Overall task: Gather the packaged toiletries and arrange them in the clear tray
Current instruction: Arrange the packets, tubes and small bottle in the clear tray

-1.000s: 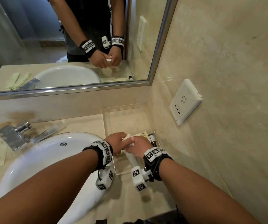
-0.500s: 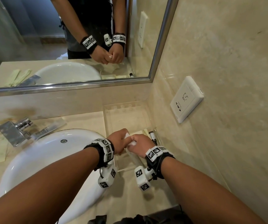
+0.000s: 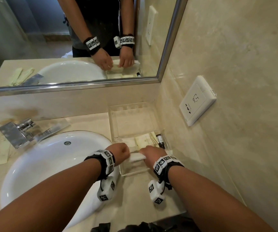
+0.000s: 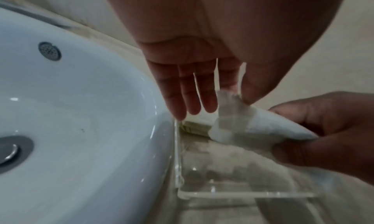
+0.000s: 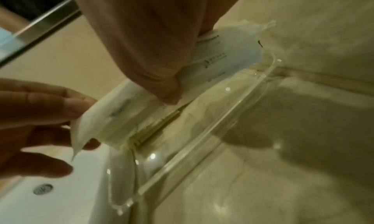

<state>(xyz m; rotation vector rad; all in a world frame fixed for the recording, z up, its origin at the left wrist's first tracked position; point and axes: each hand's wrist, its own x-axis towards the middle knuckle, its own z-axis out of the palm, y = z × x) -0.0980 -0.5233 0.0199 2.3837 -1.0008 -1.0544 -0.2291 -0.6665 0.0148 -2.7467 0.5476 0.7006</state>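
White soft packet (image 3: 137, 157), plastic-wrapped with crimped ends, is held over the near end of the clear tray (image 3: 131, 173), not yet set down. Left hand (image 3: 120, 152) grip: thumb and forefinger pinch the packet's left crimped end, other fingers straight and spread. Right hand (image 3: 151, 154) grip: fingers curled over the packet's right half, thumb underneath. Packet is roughly level in the head view and crosswise to the tray's length.

Tray sits on the counter (image 3: 88, 121), in the corner between the white basin (image 3: 51, 164) and the side wall. Already inside, just past the hands: a cream sachet (image 3: 145, 139) lying flat, and a small dark bottle (image 3: 160, 139) along the right wall. Far half of the tray floor looks bare.

More flat packets near the faucet (image 3: 16, 133): a clear wrapped one (image 3: 54, 129) behind it, pale ones (image 3: 2, 158) at the left edge.

Step, as I read it: placing this packet. Next move calls for lowering it flat onto the near tray floor, clear of the sachet, then letting go with both hands. After that, collecting the faucet-side packets.

Risk: soft pack may spring up or ride the near tray wall.
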